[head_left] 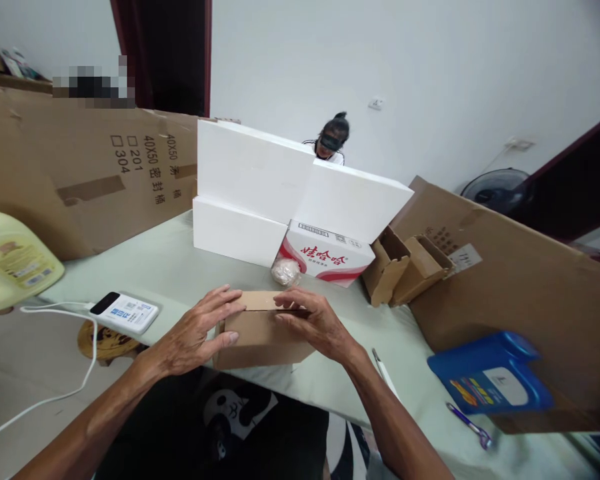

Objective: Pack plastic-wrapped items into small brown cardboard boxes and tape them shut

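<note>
A small brown cardboard box (265, 337) sits at the near edge of the table, its narrow top flap (260, 301) lying across the far side. My left hand (200, 333) grips the box's left end, thumb against the near face and fingers along the top edge. At the right end, my right hand (317, 323) holds the box with its fingers bent over the flap and its thumb on the near panel. The box's inside is hidden. Just beyond it lies a clear plastic-wrapped bundle (286, 272).
Behind stand white foam blocks (255, 167) and a red-and-white carton (330, 253), with a person (331, 141) beyond. Open small boxes (405, 267), a blue bottle (490, 377), a purple razor (469, 425) and a white pen-like tool (385, 373) lie right; a power bank (125, 312) and yellow jug (17, 263) left.
</note>
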`<state>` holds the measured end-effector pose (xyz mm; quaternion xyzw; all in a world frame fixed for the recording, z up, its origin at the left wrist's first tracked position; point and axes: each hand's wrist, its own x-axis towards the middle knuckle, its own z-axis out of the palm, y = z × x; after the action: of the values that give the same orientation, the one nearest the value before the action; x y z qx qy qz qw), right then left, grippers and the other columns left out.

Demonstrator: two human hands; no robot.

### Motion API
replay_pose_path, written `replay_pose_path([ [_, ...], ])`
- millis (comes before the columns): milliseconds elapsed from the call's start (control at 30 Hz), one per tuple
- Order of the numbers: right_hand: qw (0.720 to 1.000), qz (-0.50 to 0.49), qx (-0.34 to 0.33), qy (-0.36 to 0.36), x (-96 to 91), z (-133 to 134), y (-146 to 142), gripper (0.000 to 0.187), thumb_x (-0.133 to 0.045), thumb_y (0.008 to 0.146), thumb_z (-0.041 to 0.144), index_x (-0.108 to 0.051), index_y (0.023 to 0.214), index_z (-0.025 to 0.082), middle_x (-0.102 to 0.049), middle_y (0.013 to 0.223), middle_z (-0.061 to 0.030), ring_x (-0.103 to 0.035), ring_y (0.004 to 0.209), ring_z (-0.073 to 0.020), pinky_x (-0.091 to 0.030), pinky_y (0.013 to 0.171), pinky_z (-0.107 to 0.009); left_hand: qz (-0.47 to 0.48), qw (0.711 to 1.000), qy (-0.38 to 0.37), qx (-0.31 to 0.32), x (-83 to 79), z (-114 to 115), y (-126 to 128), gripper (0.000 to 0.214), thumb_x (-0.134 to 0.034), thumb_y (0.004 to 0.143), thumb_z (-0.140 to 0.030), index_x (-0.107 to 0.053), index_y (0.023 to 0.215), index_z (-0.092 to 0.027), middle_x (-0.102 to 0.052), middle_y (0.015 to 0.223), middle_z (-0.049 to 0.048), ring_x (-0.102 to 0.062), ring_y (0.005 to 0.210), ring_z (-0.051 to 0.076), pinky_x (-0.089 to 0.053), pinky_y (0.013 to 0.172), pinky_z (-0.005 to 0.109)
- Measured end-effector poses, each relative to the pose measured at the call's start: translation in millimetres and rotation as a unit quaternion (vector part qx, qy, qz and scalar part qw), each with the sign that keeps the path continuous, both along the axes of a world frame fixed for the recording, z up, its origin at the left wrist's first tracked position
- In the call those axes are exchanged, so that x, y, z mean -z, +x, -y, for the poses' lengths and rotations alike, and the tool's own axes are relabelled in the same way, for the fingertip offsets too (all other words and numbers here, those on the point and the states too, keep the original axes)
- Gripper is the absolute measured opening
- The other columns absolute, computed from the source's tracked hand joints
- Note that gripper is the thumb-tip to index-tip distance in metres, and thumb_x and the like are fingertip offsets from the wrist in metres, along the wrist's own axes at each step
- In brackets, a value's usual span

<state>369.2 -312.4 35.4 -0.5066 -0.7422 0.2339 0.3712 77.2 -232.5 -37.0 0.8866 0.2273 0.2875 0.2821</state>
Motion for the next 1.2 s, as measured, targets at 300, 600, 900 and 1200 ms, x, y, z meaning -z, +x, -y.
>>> replay_pose_path([
  [300,0.996,-0.023,0.082,0.019,5.8,-6,-4,0.042,-0.084,0.091,0.05,-0.073,0.125,0.026,-0.07,0.114,-0.0058,-0.066,0.091,-0.0194,-0.058,0.076,-0.034,-0.014,1.0,0.01,0.002,-2.2,2,-1,0.05,-0.063,0.108,-0.036,-0.06,0.157,-0.033,-0.05,0.172,0.007,-0.032,0.166,0.037,-0.037,0.132,0.065],
  [600,0.993,0.066,0.01,-0.099,-10.6,-7,5,0.034,-0.089,0.085,0.05,-0.08,0.104,0.024,-0.068,0.129,-0.0089,-0.063,0.124,-0.0309,-0.051,0.107,-0.046,-0.025,1.0,0.015,0.001,-1.9,1,0,0.048,-0.061,0.108,-0.035,-0.062,0.155,-0.03,-0.049,0.173,0.0085,-0.031,0.167,0.037,-0.035,0.132,0.065],
  [900,0.999,-0.017,0.031,-0.039,-0.5,-11,-2,0.022,-0.077,0.096,0.045,-0.078,0.104,0.025,-0.072,0.111,-0.005,-0.068,0.107,-0.0252,-0.052,0.095,-0.041,-0.036,0.999,0.017,0.008,-5.7,4,-1,0.05,-0.06,0.109,-0.034,-0.058,0.159,-0.032,-0.046,0.175,0.0063,-0.028,0.168,0.035,-0.034,0.133,0.064],
  [1200,0.979,0.178,0.036,-0.089,-19.5,-4,1,0.03,-0.08,0.096,0.048,-0.071,0.084,0.022,-0.065,0.106,-0.0063,-0.06,0.107,-0.0268,-0.047,0.093,-0.042,-0.046,0.998,0.022,0.019,-4.8,6,-4,0.049,-0.059,0.11,-0.034,-0.058,0.158,-0.033,-0.043,0.176,0.0076,-0.024,0.169,0.036,-0.033,0.132,0.068],
])
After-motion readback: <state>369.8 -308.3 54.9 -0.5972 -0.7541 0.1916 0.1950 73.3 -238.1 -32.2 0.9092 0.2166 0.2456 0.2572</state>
